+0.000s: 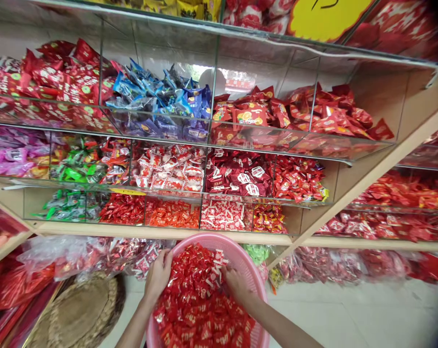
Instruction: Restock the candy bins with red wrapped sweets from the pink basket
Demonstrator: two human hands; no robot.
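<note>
Here, our candies (pixel 193 299) lie between our two hands, heaped in one pink basket (pixel 260 285). Our left hand (pixel 159 274) grasps the basket's left rim; our right hand (pixel 236 284) reaches into the candies, fingers partly buried, so we cannot tell whether it clenches any. Beyond the basket stands a shelf (pixel 168 232), its lowest row split into five candy bins (pixel 173 215). We see one large yellow sign (pixel 326 19) above, right of the basket.

Left hand (pixel 158 275), right hand (pixel 236 284) and forearms (pixel 138 314) are bare.
</note>
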